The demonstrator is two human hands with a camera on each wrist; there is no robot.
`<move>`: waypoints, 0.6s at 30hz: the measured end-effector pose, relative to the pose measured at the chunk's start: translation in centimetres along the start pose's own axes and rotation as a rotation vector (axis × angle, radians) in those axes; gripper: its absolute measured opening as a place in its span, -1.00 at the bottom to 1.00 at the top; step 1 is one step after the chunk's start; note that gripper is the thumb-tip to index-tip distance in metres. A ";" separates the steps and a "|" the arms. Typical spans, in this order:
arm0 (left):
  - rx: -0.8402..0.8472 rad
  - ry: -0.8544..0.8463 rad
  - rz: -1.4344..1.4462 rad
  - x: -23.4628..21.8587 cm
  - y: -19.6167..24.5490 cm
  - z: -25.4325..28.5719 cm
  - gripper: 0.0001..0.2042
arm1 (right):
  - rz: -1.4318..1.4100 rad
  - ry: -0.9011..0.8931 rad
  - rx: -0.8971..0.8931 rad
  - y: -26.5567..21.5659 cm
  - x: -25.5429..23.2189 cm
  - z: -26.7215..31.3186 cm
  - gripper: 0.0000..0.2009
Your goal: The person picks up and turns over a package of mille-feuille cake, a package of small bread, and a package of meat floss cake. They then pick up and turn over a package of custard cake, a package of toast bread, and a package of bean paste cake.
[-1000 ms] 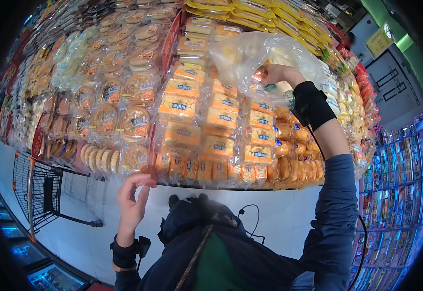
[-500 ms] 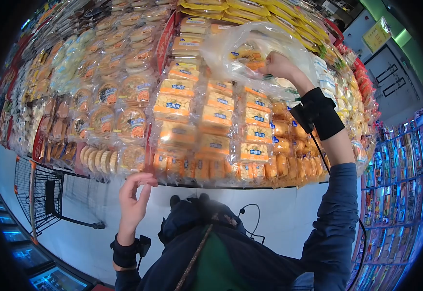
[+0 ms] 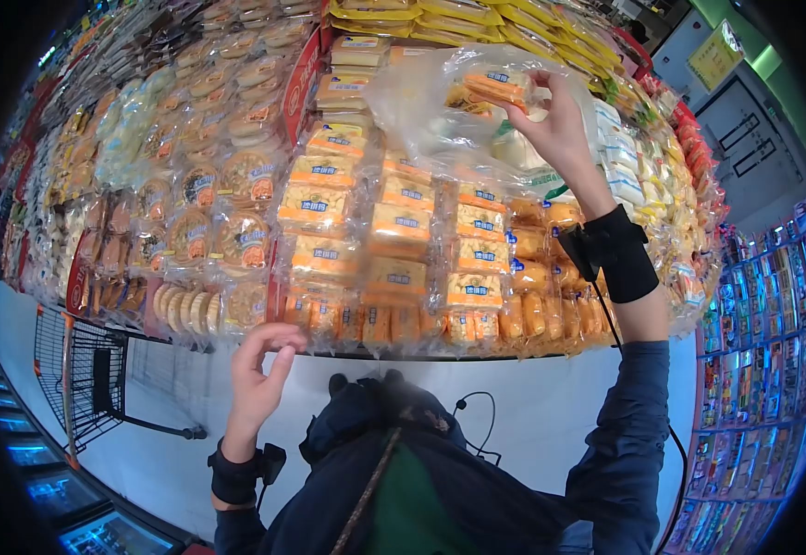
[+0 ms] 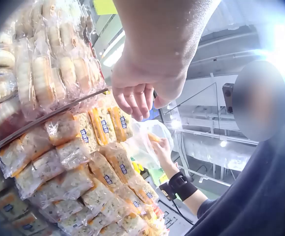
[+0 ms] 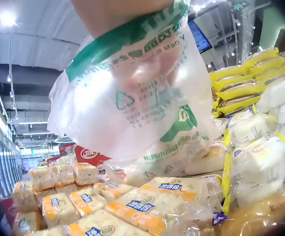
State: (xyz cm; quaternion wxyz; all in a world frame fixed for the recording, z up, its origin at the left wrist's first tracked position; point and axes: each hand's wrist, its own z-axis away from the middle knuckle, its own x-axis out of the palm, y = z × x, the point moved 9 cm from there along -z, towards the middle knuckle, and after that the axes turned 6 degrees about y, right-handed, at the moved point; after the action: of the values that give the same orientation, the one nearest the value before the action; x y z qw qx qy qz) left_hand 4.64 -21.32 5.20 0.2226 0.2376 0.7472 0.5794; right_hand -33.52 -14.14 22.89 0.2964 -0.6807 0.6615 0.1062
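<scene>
In the head view my right hand [image 3: 558,128] pinches an orange-labelled bread packet [image 3: 495,90] at the mouth of a translucent plastic bag [image 3: 412,102] lying over the bread piles. The right wrist view shows the bag [image 5: 132,113], with green print, round that hand, whose fingers are blurred behind the film. My left hand [image 3: 259,379] hangs at the display's front edge, fingers loosely bent, holding nothing. Below the bag stand stacks of orange-labelled square bread [image 3: 401,228]. From the left wrist view, the left hand [image 4: 147,88] is near similar packets [image 4: 103,128].
Round packaged cakes [image 3: 246,176] fill the left of the display, past a red divider [image 3: 303,83]. Yellow packets [image 3: 458,20] lie at the back, small golden rolls [image 3: 532,314] at the front right. A shopping cart [image 3: 98,379] stands at lower left.
My right hand has turned and lifted the orange-labelled packet into plain view at the bag's mouth. The bag has shifted slightly left. My left hand has hardly moved.
</scene>
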 end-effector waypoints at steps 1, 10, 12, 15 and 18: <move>0.003 -0.006 -0.005 0.1 0.1 -0.1 -0.80 | -0.051 0.009 -0.005 -1.8 -1.3 0.4 -0.55; -0.010 -0.243 0.217 6.4 6.5 -3.1 -0.43 | -0.704 -0.119 -0.176 -14.6 -6.5 10.7 -0.42; -0.072 -0.384 0.213 8.9 7.1 -3.5 -0.37 | -0.789 -0.113 -0.084 -15.1 -5.8 12.8 -0.38; -0.057 -0.514 0.187 12.1 6.8 -3.4 -0.39 | -0.700 -0.015 0.008 -14.6 -4.7 16.4 -0.41; 0.022 -0.552 0.003 14.3 6.4 -3.3 -0.45 | -0.642 -0.005 0.083 -13.8 -4.4 18.5 -0.44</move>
State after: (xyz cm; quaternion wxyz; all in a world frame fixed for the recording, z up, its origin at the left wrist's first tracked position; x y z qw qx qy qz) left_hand -7.98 -13.68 11.33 0.4143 0.3902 0.6642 0.4848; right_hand -16.10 -1.12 14.03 0.3440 -0.8416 0.4160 -0.0183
